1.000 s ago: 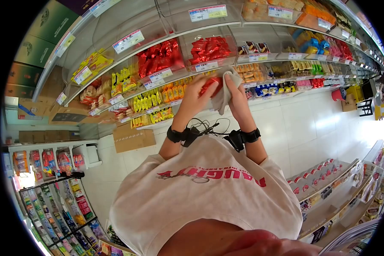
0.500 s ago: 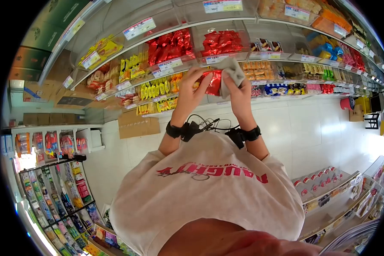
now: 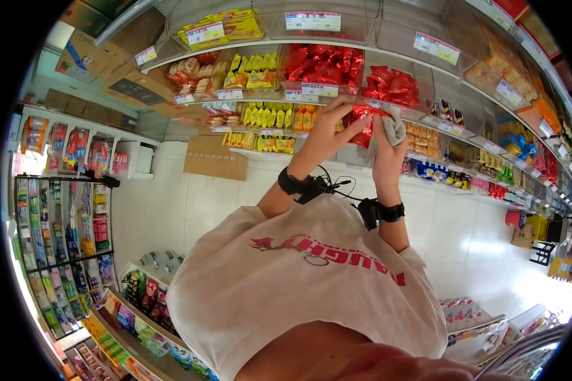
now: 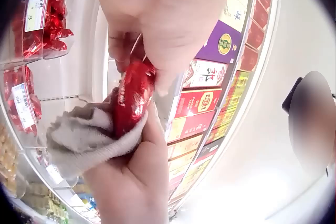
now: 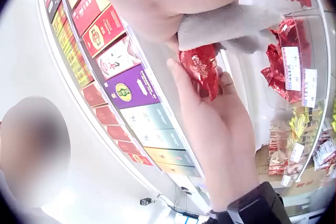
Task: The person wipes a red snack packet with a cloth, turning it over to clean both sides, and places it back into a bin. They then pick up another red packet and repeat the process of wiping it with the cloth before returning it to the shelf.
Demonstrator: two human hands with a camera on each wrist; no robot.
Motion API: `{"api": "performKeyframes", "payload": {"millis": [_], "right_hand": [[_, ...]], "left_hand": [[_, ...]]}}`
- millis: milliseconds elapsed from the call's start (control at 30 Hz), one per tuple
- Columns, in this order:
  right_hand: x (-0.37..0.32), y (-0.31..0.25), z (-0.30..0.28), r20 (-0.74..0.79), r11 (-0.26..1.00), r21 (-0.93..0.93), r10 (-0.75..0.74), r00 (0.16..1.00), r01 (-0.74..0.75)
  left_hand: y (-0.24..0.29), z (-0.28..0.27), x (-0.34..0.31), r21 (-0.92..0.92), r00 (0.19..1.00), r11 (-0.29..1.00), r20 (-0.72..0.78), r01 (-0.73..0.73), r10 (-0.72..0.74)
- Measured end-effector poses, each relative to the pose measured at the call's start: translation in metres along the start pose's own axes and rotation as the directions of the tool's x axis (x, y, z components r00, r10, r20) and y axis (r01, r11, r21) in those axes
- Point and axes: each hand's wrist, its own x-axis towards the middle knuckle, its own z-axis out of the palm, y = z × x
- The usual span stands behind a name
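Grasping one end of a red foil packet [image 4: 135, 95] in the curled fingers of the left hand [image 3: 327, 133]. Clutching a grey cloth [image 3: 395, 128] in the right hand [image 3: 388, 153], also with bent fingers; pressing it against the other end of the packet and partly wrapping that end. Holding the packet up between both hands, in front of the shelves, just below a heap of loose red packets [image 3: 393, 87]. Touching the packet from both sides, hands close together. Wearing a black band [image 3: 391, 211] on each wrist and a pale T-shirt [image 3: 311, 286] with pink lettering. Seeing yellow packets [image 3: 264, 117] on the tiers left of the hands, and a brown carton [image 3: 216, 159] lower down. Also spotting a purple box [image 4: 223, 41] among boxes higher up, in the left wrist view.
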Motion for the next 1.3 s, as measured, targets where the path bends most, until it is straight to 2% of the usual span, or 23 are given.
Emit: {"api": "performKeyframes", "payload": {"millis": [167,233,333,367,400,467,533,567,600,700,733,800,833,900,933,1000,1033,1067,1100,1167,1200,1267,1300], "right_hand": [[-0.002,-0.017,0.018,0.024,0.994,0.078,0.070,0.997,-0.072],[-0.004,-0.011,0.019,0.020,0.996,0.031,0.086,0.996,-0.086],[0.001,0.006,0.004,0.015,0.992,-0.116,0.060,0.998,-0.058],[0.004,0.011,-0.001,0.015,0.983,-0.177,0.044,0.999,-0.041],[0.005,0.012,-0.002,0.031,0.938,-0.337,-0.071,0.997,0.077],[0.006,0.013,-0.005,0.111,0.733,-0.617,-0.279,0.954,0.286],[0.007,0.015,-0.001,0.243,0.579,-0.666,-0.429,0.870,0.471],[0.008,0.016,0.000,0.314,0.487,-0.676,-0.489,0.814,0.553],[0.007,0.013,0.000,0.424,0.484,-0.660,-0.392,0.817,0.575],[-0.003,0.010,0.015,0.509,0.489,-0.626,-0.335,0.793,0.608],[-0.003,0.014,0.013,0.537,0.466,-0.647,-0.283,0.794,0.604],[0.002,0.019,0.011,0.487,0.460,-0.671,-0.316,0.814,0.581],[0.005,0.022,0.010,0.465,0.458,-0.682,-0.331,0.821,0.571],[0.010,0.027,0.006,0.311,0.779,-0.524,-0.201,0.929,0.344],[0.010,0.027,0.004,0.247,0.891,-0.403,-0.113,0.962,0.208],[0.014,0.021,-0.006,0.080,0.890,-0.449,0.131,0.988,-0.081],[0.016,0.017,-0.012,-0.005,0.862,-0.454,0.250,0.968,-0.224],[0.023,0.044,-0.025,-0.067,0.899,-0.405,0.149,0.987,-0.164],[0.022,0.037,-0.024,-0.048,0.924,-0.333,0.184,0.982,-0.189],[0.021,0.014,-0.015,-0.004,0.954,-0.180,0.245,0.969,-0.242],[0.019,0.012,-0.011,0.018,0.966,-0.158,0.211,0.977,-0.205],[0.013,0.010,-0.002,0.058,0.984,-0.114,0.142,0.988,-0.134],[0.011,0.013,-0.003,0.104,0.981,-0.161,0.123,0.987,-0.105]], "left_hand": [[-0.009,-0.010,0.002,-0.062,0.998,0.996,-0.002,0.059,-0.059],[-0.021,-0.012,0.003,-0.061,0.997,0.995,0.006,0.079,-0.079],[-0.024,-0.001,0.000,-0.095,0.950,0.965,-0.178,0.244,-0.257],[-0.025,0.001,-0.001,-0.090,0.945,0.955,-0.140,0.284,-0.294],[-0.025,0.003,-0.002,-0.083,0.938,0.943,-0.101,0.323,-0.331],[-0.025,0.008,-0.002,-0.121,0.937,0.933,-0.044,0.338,-0.345],[-0.024,0.013,-0.001,-0.216,0.952,0.931,-0.018,0.295,-0.305],[-0.022,0.013,-0.001,-0.254,0.931,0.899,0.018,0.358,-0.365],[-0.017,0.009,0.002,-0.288,0.905,0.861,0.056,0.419,-0.422],[-0.038,0.001,0.002,-0.241,0.844,0.809,0.168,0.536,-0.509],[-0.038,-0.001,0.003,-0.239,0.833,0.798,0.184,0.553,-0.522],[-0.024,-0.002,0.008,-0.296,0.801,0.745,0.235,0.598,-0.550],[-0.026,0.002,0.005,-0.292,0.849,0.798,0.229,0.527,-0.477],[-0.034,0.010,-0.003,-0.278,0.922,0.885,0.215,0.373,-0.321],[-0.037,0.009,-0.005,-0.281,0.899,0.867,0.278,0.412,-0.337],[-0.041,0.007,-0.004,-0.282,0.845,0.830,0.399,0.482,-0.355],[-0.037,0.006,-0.002,-0.293,0.859,0.839,0.390,0.458,-0.332],[-0.030,0.004,-0.001,-0.304,0.871,0.848,0.380,0.435,-0.311],[-0.025,0.003,-0.002,-0.312,0.881,0.854,0.371,0.415,-0.293],[-0.025,0.009,-0.005,-0.314,0.941,0.895,0.220,0.317,-0.256],[-0.024,0.011,-0.004,-0.308,0.962,0.913,0.143,0.266,-0.232],[-0.021,0.006,0.001,-0.145,0.989,0.979,0.045,0.147,-0.142],[-0.021,0.002,0.006,-0.057,0.996,0.995,0.002,0.088,-0.088]]}}
